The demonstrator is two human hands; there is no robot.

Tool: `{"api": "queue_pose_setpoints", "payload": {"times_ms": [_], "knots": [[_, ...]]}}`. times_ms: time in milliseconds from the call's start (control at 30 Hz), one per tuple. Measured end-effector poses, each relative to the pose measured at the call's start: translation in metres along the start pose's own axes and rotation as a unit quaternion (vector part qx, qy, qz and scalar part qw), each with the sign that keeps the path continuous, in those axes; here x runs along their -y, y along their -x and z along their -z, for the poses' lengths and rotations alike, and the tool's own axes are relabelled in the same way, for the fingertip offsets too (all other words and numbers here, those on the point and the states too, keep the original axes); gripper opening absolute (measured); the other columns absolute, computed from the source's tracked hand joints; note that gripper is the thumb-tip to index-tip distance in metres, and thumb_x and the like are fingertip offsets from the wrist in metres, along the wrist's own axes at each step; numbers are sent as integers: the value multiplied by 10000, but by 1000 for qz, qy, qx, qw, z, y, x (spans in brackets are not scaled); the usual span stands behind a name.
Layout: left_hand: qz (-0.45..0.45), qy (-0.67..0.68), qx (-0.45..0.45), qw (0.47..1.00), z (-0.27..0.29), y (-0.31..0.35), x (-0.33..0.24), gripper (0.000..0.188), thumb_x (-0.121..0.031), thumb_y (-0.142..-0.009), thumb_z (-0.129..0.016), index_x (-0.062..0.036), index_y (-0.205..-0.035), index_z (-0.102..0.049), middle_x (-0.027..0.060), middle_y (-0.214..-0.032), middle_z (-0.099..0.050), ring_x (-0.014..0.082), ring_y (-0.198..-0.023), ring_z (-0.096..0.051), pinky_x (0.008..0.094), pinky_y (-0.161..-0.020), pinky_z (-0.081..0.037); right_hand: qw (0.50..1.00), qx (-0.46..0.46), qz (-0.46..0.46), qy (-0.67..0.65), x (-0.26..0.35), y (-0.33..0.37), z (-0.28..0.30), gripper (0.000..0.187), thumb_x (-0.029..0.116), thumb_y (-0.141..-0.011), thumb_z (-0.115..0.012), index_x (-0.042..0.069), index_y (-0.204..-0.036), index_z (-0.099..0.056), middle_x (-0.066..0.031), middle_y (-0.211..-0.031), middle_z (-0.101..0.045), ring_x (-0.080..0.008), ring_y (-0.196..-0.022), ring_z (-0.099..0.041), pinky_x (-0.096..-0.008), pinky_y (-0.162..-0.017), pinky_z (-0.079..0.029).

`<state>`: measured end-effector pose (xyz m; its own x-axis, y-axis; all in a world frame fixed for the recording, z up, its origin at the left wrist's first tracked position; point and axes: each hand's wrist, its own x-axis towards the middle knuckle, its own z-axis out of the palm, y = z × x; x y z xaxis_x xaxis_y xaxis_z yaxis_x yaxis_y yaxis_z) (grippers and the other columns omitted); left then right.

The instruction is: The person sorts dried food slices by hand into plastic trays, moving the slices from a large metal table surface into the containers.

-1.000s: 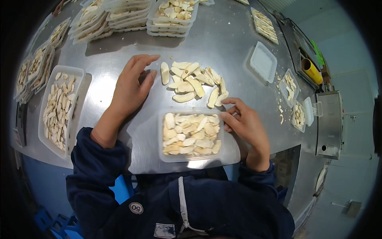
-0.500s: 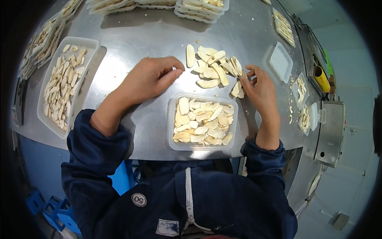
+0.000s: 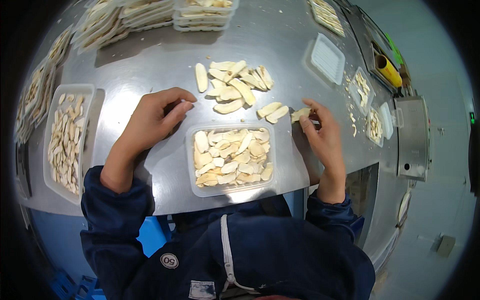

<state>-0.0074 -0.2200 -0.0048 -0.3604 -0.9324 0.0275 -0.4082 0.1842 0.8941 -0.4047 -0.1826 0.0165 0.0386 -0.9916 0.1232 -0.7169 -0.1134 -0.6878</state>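
A clear plastic tray (image 3: pixel 191 167) stands in front of me, filled with pale cream slices that look like mushroom. Beyond it a loose pile of longer slices (image 3: pixel 232 82) lies on the steel table, with two slices (image 3: pixel 274 112) apart at its right. My right hand (image 3: pixel 321 132) pinches a mushroom slice (image 3: pixel 300 115) between thumb and fingers, right of those two. To the left of the pile, my left hand (image 3: pixel 162 112) hovers with thumb and forefinger drawn together; whatever they hold, if anything, is hidden.
A larger tray (image 3: pixel 90 125) of small slices stands at the left. Stacked filled trays (image 3: pixel 202 20) line the back. At the right are an upturned white tray (image 3: pixel 327 59), small containers of slices (image 3: pixel 361 90) and a yellow roll (image 3: pixel 388 70). The table's front edge runs just before me.
The view has shifted, so the table scene sits further left. My right hand has moved away from the pile and now lifts a slice. The left hand stays in a similar pose beside the pile.
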Motion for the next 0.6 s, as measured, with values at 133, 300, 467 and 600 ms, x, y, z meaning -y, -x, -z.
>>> {"api": "queue_pose_setpoints", "payload": {"times_ms": [133,300,467,600], "knots": [[40,33,-7,999,0,2,-7,172,-123,-1069,-659,-4,-1169,-733,2,-735,-627,49,-582,-501,246,-546,-398,997,11,3,81,8,15,17,421,139,-981,-747,123,-1397,-683,-116,-1239,-646,-230,-1044,-664,-340,-840,-573],[62,62,18,996,1,-1,-3,200,-140,-1092,-634,3,-1205,-715,-12,-772,-619,19,-558,-484,215,-496,-365,988,44,20,143,7,9,21,348,171,-962,-765,126,-1304,-725,-110,-1191,-680,-289,-989,-705,-393,-829,-582],[71,73,17,995,1,0,-6,182,-126,-1089,-641,8,-1185,-719,-20,-727,-599,35,-571,-483,239,-522,-387,979,49,20,194,1,1,15,245,211,-950,-774,127,-1180,-765,-73,-1076,-714,-292,-959,-718,-401,-801,-578],[58,59,15,997,2,1,-3,178,-126,-1091,-639,7,-1176,-721,-21,-722,-599,38,-566,-481,244,-519,-386,975,46,21,214,5,1,12,251,242,-950,-772,130,-1174,-764,-69,-1078,-717,-294,-962,-715,-408,-798,-574]]}}
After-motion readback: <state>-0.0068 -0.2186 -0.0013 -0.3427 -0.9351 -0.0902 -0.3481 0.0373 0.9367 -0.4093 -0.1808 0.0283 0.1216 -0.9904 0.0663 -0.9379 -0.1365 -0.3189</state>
